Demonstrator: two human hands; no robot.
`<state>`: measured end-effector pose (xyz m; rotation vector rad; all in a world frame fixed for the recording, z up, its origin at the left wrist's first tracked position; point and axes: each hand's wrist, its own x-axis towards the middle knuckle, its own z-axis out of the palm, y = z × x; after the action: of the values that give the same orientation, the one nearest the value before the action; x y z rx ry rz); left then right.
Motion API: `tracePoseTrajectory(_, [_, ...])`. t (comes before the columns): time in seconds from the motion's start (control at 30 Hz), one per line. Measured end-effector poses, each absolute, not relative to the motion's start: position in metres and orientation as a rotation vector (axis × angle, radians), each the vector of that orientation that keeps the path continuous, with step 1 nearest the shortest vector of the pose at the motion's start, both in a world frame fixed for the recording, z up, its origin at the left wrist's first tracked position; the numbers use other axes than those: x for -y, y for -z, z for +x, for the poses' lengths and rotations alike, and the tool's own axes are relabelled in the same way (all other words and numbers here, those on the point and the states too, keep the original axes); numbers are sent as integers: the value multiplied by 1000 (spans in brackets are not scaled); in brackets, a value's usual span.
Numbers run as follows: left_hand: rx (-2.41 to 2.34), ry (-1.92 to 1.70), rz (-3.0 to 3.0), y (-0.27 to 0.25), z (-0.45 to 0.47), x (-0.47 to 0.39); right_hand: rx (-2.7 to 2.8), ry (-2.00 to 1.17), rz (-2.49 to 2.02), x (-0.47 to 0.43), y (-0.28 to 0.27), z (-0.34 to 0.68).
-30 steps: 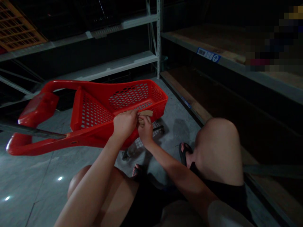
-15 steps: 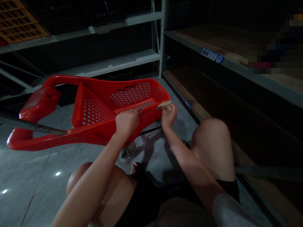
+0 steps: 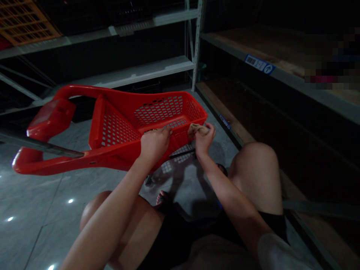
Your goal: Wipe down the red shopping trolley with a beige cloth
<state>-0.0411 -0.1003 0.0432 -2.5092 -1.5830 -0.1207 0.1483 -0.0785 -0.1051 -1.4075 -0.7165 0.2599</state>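
A red plastic shopping cart point(image 3: 118, 155) with perforated basket walls stands in front of my knees, its handle off to the left. My left hand point(image 3: 155, 143) is closed over the near rim of the basket, knuckles up. Something small and pale shows at its far edge, too dim to name. Between the fingers of my right hand point(image 3: 204, 139) is a bunched beige cloth point(image 3: 198, 130), held against the near side of the cart close to its front corner. The palm side of both hands is hidden.
Behind the cart runs a grey metal shelf rack point(image 3: 146, 77), with an orange crate point(image 3: 25, 22) high on the left. To the right, wooden shelves point(image 3: 284, 60) carry a blue label point(image 3: 259, 64). A dark bar point(image 3: 53, 146) crosses at left, above the grey floor point(image 3: 30, 195).
The cloth has gone from lying flat along the rim to bunched and a little lower on the side. My left hand stays on the rim. The view has shifted slightly.
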Motion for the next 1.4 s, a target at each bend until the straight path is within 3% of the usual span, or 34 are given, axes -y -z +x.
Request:
tracePoseTrajectory(0.13, [1591,151,-2499,-43,-39,101,703,-88,-1466,78,86,154])
tracePoseTrajectory(0.4, [1621,149,-2488,-44,-38,100,1075,-406,-1366,118,102,61])
tracePoseTrajectory(0.67, [1545,131,-2502,-43,-40,102,1147,-303,-1334,113,84,121])
tracePoseTrajectory(0.87, [1554,142,-2490,-43,-39,103,1331,-345,-1334,127,94,101])
tracePoseTrajectory(1.23, [1535,121,-2526,-45,-39,105,823,-146,-1560,79,114,202])
tracePoseTrajectory(1.4, [1564,101,-2542,-49,-37,106,904,-326,-1542,94,125,143])
